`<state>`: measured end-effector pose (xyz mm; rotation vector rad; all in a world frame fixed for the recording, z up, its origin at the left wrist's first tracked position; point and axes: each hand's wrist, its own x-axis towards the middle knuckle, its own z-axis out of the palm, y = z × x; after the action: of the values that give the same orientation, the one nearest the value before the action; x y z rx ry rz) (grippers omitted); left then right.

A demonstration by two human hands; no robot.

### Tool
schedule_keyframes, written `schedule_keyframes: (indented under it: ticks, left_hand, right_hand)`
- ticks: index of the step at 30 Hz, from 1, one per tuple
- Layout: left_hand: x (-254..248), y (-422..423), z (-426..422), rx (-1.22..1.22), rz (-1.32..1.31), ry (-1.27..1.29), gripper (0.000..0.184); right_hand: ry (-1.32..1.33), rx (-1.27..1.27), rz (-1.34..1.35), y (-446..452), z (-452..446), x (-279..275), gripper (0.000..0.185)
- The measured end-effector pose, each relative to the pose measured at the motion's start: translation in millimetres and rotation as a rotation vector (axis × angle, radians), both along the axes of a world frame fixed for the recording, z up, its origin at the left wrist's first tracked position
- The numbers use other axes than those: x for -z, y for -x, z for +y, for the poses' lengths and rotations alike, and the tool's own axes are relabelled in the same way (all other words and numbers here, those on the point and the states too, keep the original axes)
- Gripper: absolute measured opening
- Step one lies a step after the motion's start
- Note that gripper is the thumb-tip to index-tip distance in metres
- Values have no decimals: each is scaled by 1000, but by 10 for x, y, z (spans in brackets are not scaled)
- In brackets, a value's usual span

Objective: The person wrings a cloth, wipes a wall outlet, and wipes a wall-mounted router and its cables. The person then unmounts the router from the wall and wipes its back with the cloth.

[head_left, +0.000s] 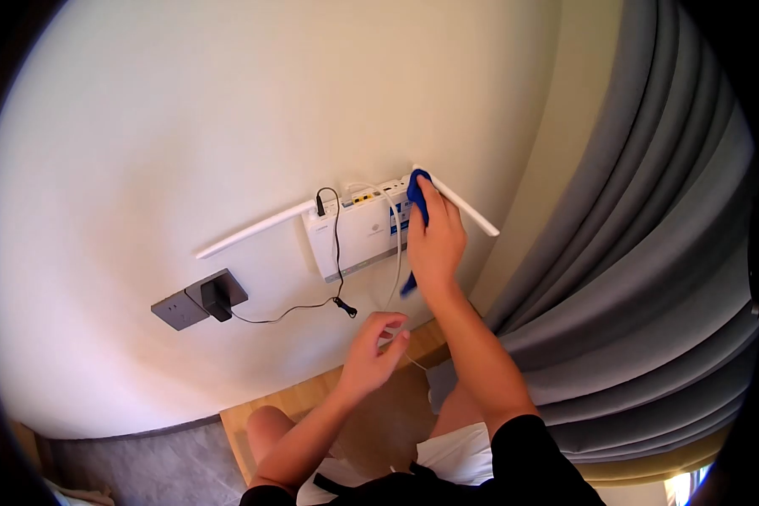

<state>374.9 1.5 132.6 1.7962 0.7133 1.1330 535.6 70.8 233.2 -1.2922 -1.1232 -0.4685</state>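
Observation:
A white router (356,236) is on the wall, with two white antennas, a black plug and a white cable (399,244) at its top edge. My right hand (438,244) holds a blue cloth (418,187) against the router's right end, near the base of the right antenna (468,211). Part of the cloth hangs below the hand. Lower down, my left hand (376,352) is in the air with fingers loosely curled and a gap to the thumb. The white cable runs down behind it; whether they touch is unclear.
A grey wall socket (177,312) at left holds a black power adapter (216,301). Its thin black cord (282,319), partly bundled, leads to the router. The left antenna (257,229) sticks out sideways. Grey curtains (632,278) hang at right. A wooden ledge (278,395) lies below.

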Motion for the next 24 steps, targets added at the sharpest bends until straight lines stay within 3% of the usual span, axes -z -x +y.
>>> schedule_keyframes:
  ticks: [2,6,8,12,14,18,21,23,24]
  left_hand:
    - [-86,4,22,40,40,137,21]
    - [166,28,97,89,-2,-7,19]
    - [216,54,83,79,20,97,16]
    - [283,106,110,84,-14,90,15]
    - [282,128,113,89,-16,142,15]
    - [298,152,105,87,-26,102,14]
    - [298,167,79,85,-26,129,13]
    - [317,169,76,83,-38,121,13]
    - [317,177,69,86,-37,119,13]
  right_hand:
    - [113,151,-149,-76,126,3,41]
    - [240,130,-167,-107,153,-116,44]
    - [376,-47,-53,-145,77,-230,47]
    - [478,-111,-34,-177,43,-349,49]
    - [684,-182,77,-162,16,-447,51]
    - [608,-225,37,-172,52,-458,52]
    - [739,-355,128,-119,8,-530,51]
    - [695,-660,99,-125,46,-480,49]
    - [692,-658,101,-127,29,-479,49]
